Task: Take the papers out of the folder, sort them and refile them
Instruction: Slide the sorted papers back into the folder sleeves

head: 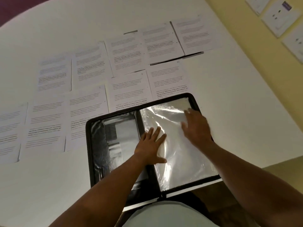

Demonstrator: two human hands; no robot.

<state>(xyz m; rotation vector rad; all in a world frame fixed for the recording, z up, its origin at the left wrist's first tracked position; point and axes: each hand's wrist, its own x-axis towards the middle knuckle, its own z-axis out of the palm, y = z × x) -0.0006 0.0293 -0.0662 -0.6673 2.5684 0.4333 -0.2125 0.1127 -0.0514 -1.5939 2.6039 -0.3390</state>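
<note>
two flat hands, left [151, 143] and right [196, 124], are pressing the sleeve [177, 145] of an open folder [98, 145] lying spine-away on the white worktop [49, 185], papers [126, 54] lining up beyond, yellow wall [246, 38] rightward.

We see a dim, warm-tinted indoor shot, soft all over and somewhat grainy. The white table [229, 99] reads grey-cream. Strong glare streaks across the clear plastic sleeve [173, 128] of the folder [91, 145], washing out what lies under it. The right hand [196, 126] is smeared by motion. Print on the papers [127, 56] is too blurred to read. Straight edges bow near the frame's borders
</note>
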